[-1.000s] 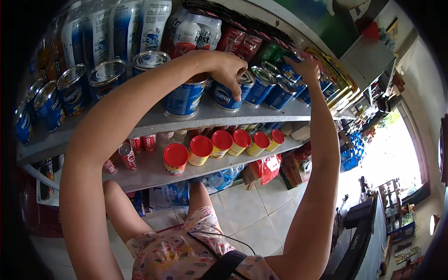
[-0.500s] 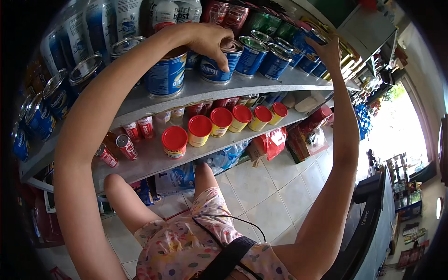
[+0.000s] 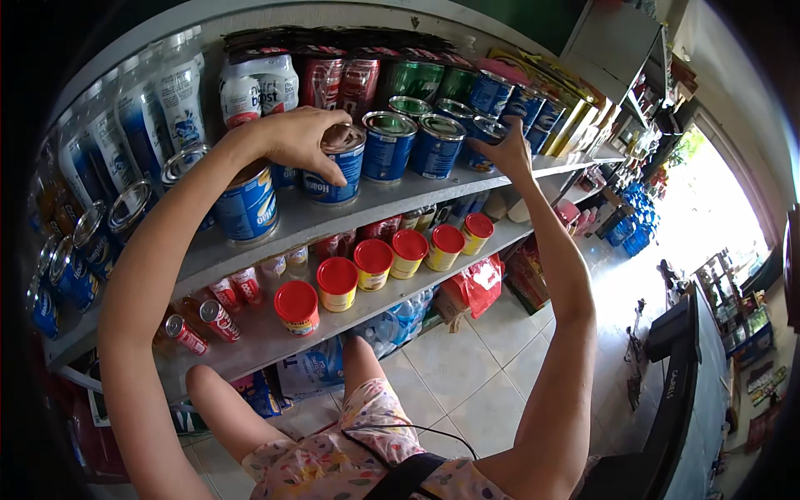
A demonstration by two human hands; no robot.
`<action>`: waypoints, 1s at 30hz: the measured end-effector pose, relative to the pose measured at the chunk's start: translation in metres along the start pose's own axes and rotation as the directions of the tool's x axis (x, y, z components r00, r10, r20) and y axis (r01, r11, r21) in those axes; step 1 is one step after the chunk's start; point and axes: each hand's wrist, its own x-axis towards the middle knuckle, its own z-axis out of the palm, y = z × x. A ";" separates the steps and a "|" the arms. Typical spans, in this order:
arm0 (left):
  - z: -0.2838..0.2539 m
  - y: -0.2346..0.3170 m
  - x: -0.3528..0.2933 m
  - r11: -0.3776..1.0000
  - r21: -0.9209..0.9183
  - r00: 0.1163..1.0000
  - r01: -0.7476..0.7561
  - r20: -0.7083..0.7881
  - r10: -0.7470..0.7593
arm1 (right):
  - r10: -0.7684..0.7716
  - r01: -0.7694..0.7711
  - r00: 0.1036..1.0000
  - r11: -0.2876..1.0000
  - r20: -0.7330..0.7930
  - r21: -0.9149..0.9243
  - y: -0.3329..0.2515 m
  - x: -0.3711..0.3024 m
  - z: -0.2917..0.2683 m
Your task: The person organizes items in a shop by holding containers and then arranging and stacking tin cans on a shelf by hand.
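On the upper grey shelf [image 3: 292, 225], blue tin cans with metal lids stand in a loose row. My left hand [image 3: 292, 137] is curled round one blue can [image 3: 354, 162], its thumb across the front and its fingers behind the lid. Farther right, my right hand [image 3: 510, 157] has thumb and fingers about another blue can [image 3: 488, 128] at the end of the row. Between the two hands are a blue can [image 3: 388, 150] and a second blue can [image 3: 437, 150]. A larger blue tin [image 3: 247, 208] stands just left of my left hand, partly behind my forearm.
Red-lidded yellow tubs [image 3: 372, 265] and red drink cans [image 3: 220, 320] line the lower shelf. Behind the tins are white bottles [image 3: 258, 86], red cans [image 3: 323, 82] and green cans [image 3: 414, 81]. A dark screen [image 3: 679, 400] stands at the right.
My right hand has come down and left, from stacked cans at the right to the row's end can. My left hand stays at its can. The whole view has shifted.
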 end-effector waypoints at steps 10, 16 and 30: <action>-0.001 0.008 0.002 1.000 -0.012 0.999 0.029 0.022 -0.029 | 0.043 -0.019 0.993 0.975 -0.106 0.221 0.018 0.069 -0.051; -0.006 0.014 -0.001 0.992 -0.019 0.992 0.122 0.046 -0.121 | 0.012 -0.026 0.994 0.991 -0.110 -0.129 -0.001 0.121 -0.019; 0.002 -0.003 -0.005 1.000 0.024 0.999 0.001 -0.042 0.000 | -0.236 0.224 0.958 0.971 -0.161 -0.088 0.019 0.121 -0.042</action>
